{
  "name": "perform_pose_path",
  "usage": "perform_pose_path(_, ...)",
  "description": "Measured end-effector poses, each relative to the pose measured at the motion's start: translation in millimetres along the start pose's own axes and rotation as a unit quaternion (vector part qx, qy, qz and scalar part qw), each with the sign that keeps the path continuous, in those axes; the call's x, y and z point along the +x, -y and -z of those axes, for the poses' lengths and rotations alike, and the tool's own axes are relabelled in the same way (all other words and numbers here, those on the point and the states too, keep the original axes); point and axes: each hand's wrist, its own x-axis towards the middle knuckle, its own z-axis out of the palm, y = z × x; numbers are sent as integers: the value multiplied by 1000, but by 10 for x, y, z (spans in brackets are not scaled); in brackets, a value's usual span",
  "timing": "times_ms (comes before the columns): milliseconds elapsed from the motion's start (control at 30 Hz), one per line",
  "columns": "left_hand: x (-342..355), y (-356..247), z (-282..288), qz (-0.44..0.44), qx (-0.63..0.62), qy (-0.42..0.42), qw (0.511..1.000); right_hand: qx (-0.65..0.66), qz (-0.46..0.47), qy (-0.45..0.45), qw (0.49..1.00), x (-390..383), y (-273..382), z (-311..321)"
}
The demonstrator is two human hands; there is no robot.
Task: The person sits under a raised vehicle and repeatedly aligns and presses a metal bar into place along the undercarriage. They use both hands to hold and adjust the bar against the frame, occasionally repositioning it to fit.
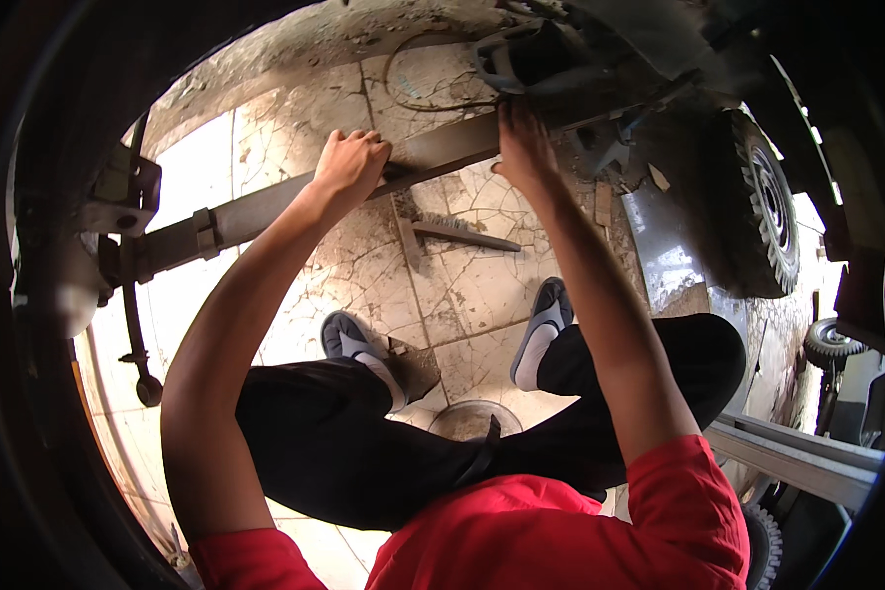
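Note:
A long metal beam (265, 208), like a vehicle axle, runs across in front of me, from the left up to the upper right. My left hand (354, 165) rests on it with the fingers curled closed; a small dark thing shows by the fingertips, too hidden to name. Farther right along the beam lies my right hand (526, 146), its fingers stretched over the top and the thumb apart. On the cracked tile floor below the beam is a brush (472, 236) with dark bristles and a straight handle. Neither hand touches it.
Brackets and a hanging rod (133, 305) join the beam's left end. A big tyre (772, 211) stands at right, with a smaller wheel (834, 339) beyond. A dark frame-like part (501, 69) lies at the far side. A round object (477, 418) sits between my feet.

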Motion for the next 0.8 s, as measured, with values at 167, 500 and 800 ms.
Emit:
perform_pose_path(167,-40,75,-142,-10,-5,-51,999,-16,26,-1,1000,-178,8,-42)
perform_pose_path(500,47,-31,-76,-4,30,-22,999,37,-16,15,999,3,-61,-41)
perform_pose_path(800,35,-24,-145,22,59,27,998,3,11,10,1000,-186,-22,-97)
